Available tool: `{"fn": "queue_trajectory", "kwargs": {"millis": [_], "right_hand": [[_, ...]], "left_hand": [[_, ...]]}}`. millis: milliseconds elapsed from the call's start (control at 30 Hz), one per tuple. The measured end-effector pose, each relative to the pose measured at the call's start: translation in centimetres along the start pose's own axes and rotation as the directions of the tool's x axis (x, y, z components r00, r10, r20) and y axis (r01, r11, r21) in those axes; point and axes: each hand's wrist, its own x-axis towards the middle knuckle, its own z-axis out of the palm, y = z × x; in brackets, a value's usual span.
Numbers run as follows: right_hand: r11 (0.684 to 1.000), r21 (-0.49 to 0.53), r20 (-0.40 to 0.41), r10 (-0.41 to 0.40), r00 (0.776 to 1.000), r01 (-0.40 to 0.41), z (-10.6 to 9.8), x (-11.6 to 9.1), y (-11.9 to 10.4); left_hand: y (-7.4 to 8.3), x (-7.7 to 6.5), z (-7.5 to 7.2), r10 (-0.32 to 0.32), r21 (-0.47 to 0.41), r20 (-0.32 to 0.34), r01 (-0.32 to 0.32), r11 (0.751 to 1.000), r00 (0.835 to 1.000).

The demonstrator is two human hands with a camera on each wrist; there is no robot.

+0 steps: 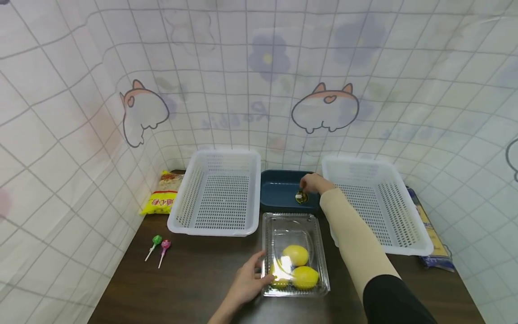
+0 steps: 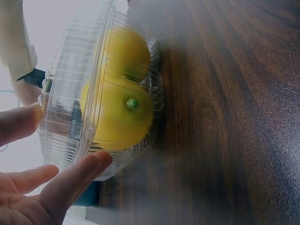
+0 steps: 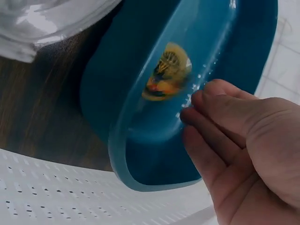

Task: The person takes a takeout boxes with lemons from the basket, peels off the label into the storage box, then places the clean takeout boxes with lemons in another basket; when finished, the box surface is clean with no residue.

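Observation:
My left hand (image 1: 248, 280) rests at the left side of a clear plastic clamshell box (image 1: 289, 221), thumb over the lid and straight fingers by its wall. Several yellow lemons (image 1: 305, 277) lie inside the closed box; one shows a green stem end in the left wrist view. My right hand (image 1: 315, 183) hovers over a dark blue dish (image 1: 279, 186), thumb and forefinger tips close together, other fingers loosely bent. Just off those fingertips is a small round yellow-and-dark patterned piece (image 3: 168, 72), blurred, overlapping the dish's inside in the right wrist view.
White perforated baskets stand left (image 1: 222, 198) and right (image 1: 372, 198) of the dish. A yellow packet (image 1: 162, 198) lies behind the left basket, a blue-and-tan packet (image 1: 435, 238) beyond the right one. Green (image 1: 156, 240) and pink (image 1: 165, 244) lollipops lie at the left on the brown table (image 1: 194, 274).

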Motion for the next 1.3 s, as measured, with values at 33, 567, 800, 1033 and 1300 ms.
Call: {"fn": "queue_trajectory", "kwargs": {"millis": [33, 567, 800, 1033, 1300], "right_hand": [[1.0, 0.008, 0.02, 0.01, 1.0, -0.01, 0.1, -0.2, 0.0], [0.999, -0.001, 0.023, -0.044, 0.999, 0.044, -0.6, -1.1, -0.7], [0.997, -0.015, 0.015, -0.077, 0.997, 0.077, -1.5, -1.9, -0.9], [0.993, 0.027, -0.057, -0.117, 0.991, 0.119, -3.2, -3.4, -1.5], [0.976, 0.063, -0.169, -0.194, 0.966, 0.207, -3.4, -6.7, -1.8]], "left_hand": [[0.0, 0.0, 0.0, 0.002, -0.001, 0.002, -0.002, 1.0, 1.0], [-0.1, 0.1, 0.1, 0.004, 0.008, 0.013, -0.004, 1.0, 1.0], [0.2, 0.0, 0.1, 0.023, 0.009, -0.003, -0.023, 1.0, 1.0], [0.3, 0.2, -0.4, 0.009, 0.006, 0.016, -0.009, 1.0, 1.0], [0.1, -0.2, 0.1, 0.009, 0.006, 0.01, -0.009, 1.0, 1.0]]}}
